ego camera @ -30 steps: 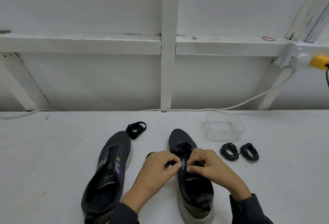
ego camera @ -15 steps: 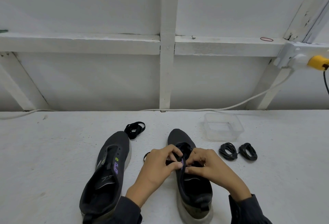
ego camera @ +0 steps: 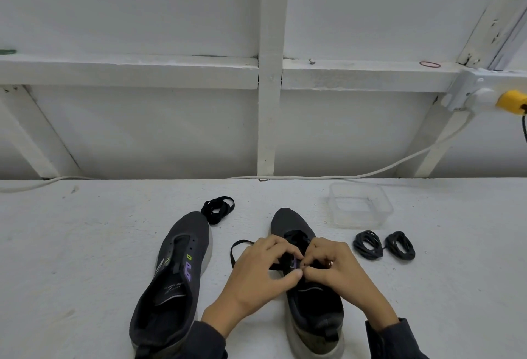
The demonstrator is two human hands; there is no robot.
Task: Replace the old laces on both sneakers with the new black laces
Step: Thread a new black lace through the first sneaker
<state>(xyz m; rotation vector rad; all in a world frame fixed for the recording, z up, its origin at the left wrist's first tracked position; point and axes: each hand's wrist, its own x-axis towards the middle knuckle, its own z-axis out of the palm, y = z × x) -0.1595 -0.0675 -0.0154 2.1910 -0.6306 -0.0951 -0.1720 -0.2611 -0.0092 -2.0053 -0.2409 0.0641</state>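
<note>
Your left hand (ego camera: 256,271) and right hand (ego camera: 335,268) meet over the right sneaker (ego camera: 313,311), fingers curled, both pinching the black lace (ego camera: 241,242) at the eyelets (which eyelet is hidden under your fingertips). A loop of that lace spills left onto the white table (ego camera: 85,244). The left sneaker (ego camera: 171,287) lies just beside, a loose lace bundle (ego camera: 217,209) at its toe. Off to the right, two coiled black laces (ego camera: 368,244) sit near a clear container (ego camera: 360,208).

Left grip (ego camera: 256,271), right grip (ego camera: 335,268) pinching, close together.
</note>
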